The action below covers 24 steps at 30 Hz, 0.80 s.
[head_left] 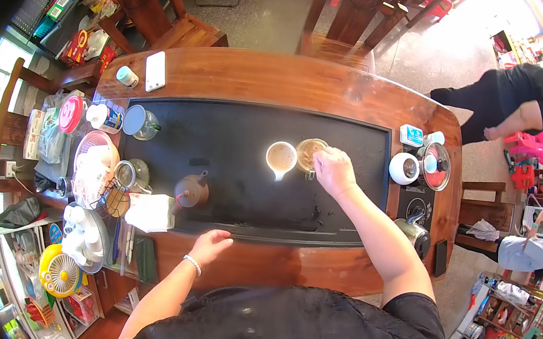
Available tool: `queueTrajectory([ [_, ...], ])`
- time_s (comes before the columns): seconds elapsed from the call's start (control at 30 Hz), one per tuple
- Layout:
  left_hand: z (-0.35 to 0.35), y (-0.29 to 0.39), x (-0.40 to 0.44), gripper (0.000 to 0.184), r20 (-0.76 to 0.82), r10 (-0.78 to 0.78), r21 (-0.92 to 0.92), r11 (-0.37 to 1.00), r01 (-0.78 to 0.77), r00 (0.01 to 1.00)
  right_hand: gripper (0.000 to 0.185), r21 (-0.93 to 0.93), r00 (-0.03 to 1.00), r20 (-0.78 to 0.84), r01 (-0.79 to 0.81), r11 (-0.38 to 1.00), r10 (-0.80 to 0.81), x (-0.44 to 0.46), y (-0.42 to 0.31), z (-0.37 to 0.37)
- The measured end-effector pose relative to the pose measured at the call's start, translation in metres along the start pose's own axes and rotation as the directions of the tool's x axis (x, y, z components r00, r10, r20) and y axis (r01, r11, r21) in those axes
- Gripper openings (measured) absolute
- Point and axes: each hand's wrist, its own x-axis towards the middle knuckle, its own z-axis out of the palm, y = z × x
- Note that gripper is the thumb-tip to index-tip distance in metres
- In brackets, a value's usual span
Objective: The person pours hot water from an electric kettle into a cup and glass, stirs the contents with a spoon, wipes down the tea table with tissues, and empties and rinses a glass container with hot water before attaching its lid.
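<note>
Over the black tray (241,199) my right hand (334,170) has its fingers closed at the right side of a glass cup (309,152) with brownish contents; what the fingertips grip is hidden. Touching or very near that cup on its left is a white spouted pitcher (281,158) holding light brown liquid. My left hand (211,244), wearing a bead bracelet, hovers at the tray's front edge, empty, with fingers apart. A brown clay teapot (191,190) sits on the tray's left part, beside a folded white cloth (151,213).
Left of the tray are a glass jar (144,123), a pink basket (97,150) and a plate of white cups (84,238). On the right stand a white round pot (404,168) and a metal kettle (415,234). Two people are at the right; wooden chairs (159,13) line the far side.
</note>
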Motion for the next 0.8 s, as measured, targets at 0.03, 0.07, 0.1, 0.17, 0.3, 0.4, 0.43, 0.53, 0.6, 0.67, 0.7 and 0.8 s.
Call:
queueTrajectory([
  [0.03,0.001,0.000,0.000,0.036,-0.004,-0.003,-0.005,1.000,0.003,1.000,0.011,-0.053,0.999,-0.039,0.014,0.999,-0.016,0.006,0.004,0.002],
  [0.07,0.001,0.001,0.000,0.036,-0.007,-0.005,-0.009,1.000,0.005,1.000,0.012,-0.106,0.996,-0.078,0.023,0.994,-0.031,0.010,0.010,0.003],
  [0.1,0.001,0.002,-0.001,0.037,-0.009,-0.007,-0.011,1.000,0.007,1.000,0.013,-0.160,0.992,-0.115,0.028,0.987,-0.047,0.013,0.016,0.004],
  [0.17,0.001,0.005,-0.002,0.037,-0.005,0.001,-0.007,1.000,-0.001,1.000,0.011,-0.190,0.997,-0.062,0.039,0.981,-0.051,0.008,0.027,0.003],
  [0.3,0.000,0.001,-0.001,0.038,0.025,0.032,-0.029,0.999,-0.031,0.999,0.010,-0.117,0.979,0.200,-0.005,0.993,0.028,-0.006,0.009,-0.014],
  [0.4,0.000,-0.002,0.002,0.035,0.011,0.011,0.026,1.000,-0.011,1.000,0.012,0.002,0.987,0.139,-0.080,0.997,0.079,0.004,0.002,-0.010],
  [0.43,0.000,-0.003,0.004,0.034,0.006,0.038,0.081,0.996,-0.038,0.999,0.012,0.034,0.997,0.028,-0.067,0.997,0.066,0.008,0.004,-0.007],
  [0.53,-0.003,-0.002,0.006,0.034,-0.005,0.087,0.333,0.940,-0.080,0.996,0.014,-0.085,0.987,-0.159,-0.035,0.996,0.021,0.016,0.022,0.006],
  [0.6,-0.005,0.011,-0.001,0.038,-0.035,0.032,0.555,0.832,-0.008,0.999,0.013,-0.170,0.998,-0.060,-0.015,0.985,0.005,0.012,0.026,0.005],
  [0.67,-0.008,0.024,-0.006,0.037,-0.009,-0.041,0.724,0.689,0.035,0.999,0.013,-0.218,0.994,0.103,0.002,0.976,0.021,-0.001,0.018,-0.001],
  [0.7,-0.008,0.030,-0.007,0.037,-0.003,-0.081,0.794,0.605,0.052,0.997,0.013,-0.141,0.979,0.198,-0.009,0.990,0.037,-0.001,0.011,-0.005],
  [0.8,-0.013,0.030,0.001,0.042,0.059,-0.244,0.752,0.648,0.117,0.968,0.014,-0.002,1.000,-0.017,0.000,1.000,0.000,0.001,0.008,0.003],
])
